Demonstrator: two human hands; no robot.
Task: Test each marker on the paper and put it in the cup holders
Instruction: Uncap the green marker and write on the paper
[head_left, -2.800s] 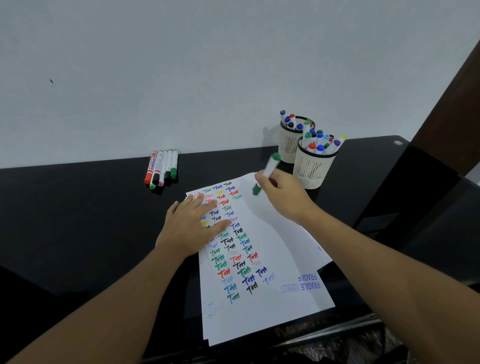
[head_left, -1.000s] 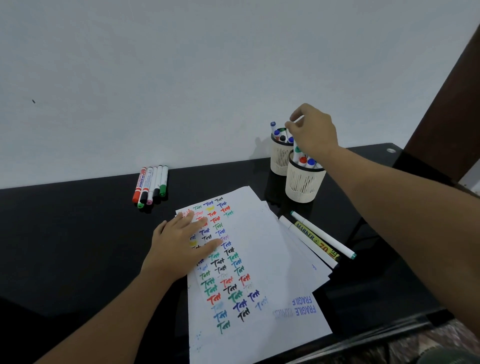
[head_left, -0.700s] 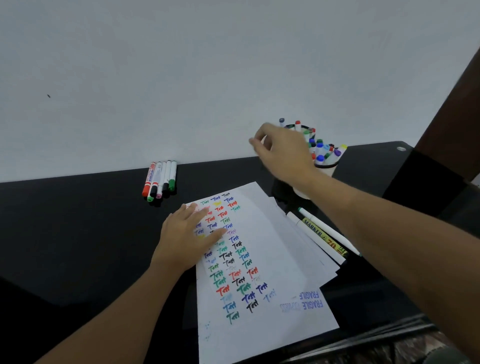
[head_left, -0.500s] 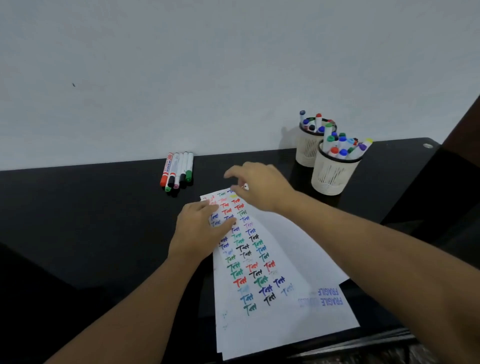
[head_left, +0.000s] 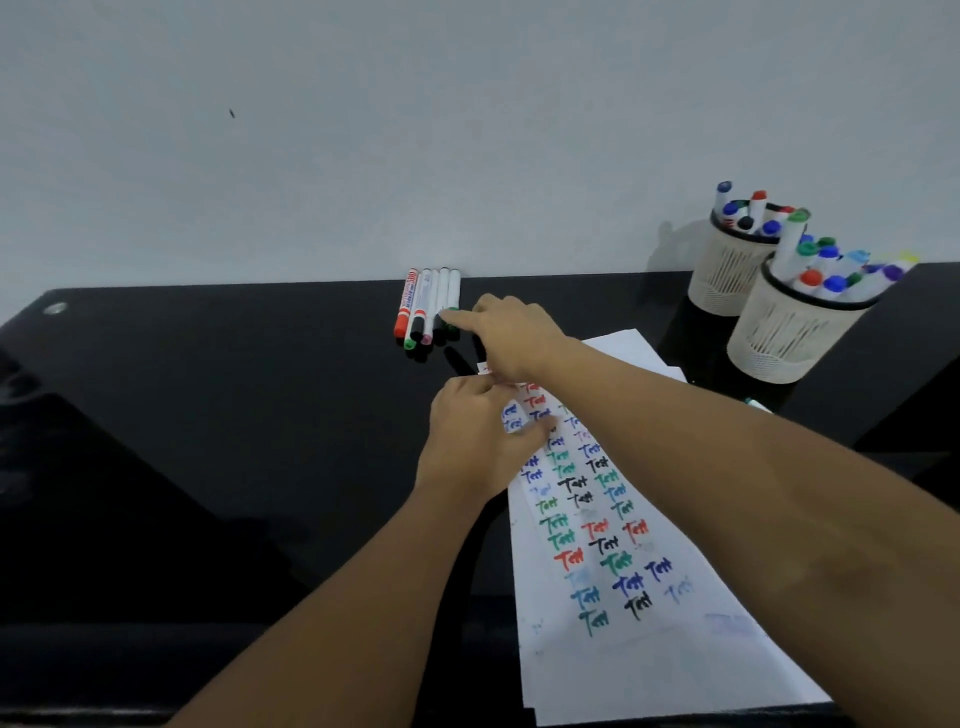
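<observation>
Black desk (head_left: 208, 415) against a pale wall: right hand (head_left: 511, 332), empty since dropping the green marker into the cups (head_left: 789, 332), now reaches the five untested markers (head_left: 428, 306), fingertips touching one. Left hand (head_left: 478, 441) lies spread on the paper (head_left: 649, 649). Next test starting.

The right hand (head_left: 511, 335) covers the cap end of the rightmost marker (head_left: 454, 288) in the row by the desk's back edge, so its grip there cannot be read. The left hand (head_left: 480, 439) hides the paper's (head_left: 649, 665) top-left corner. The faint print near the paper's lower right is blurred.
</observation>
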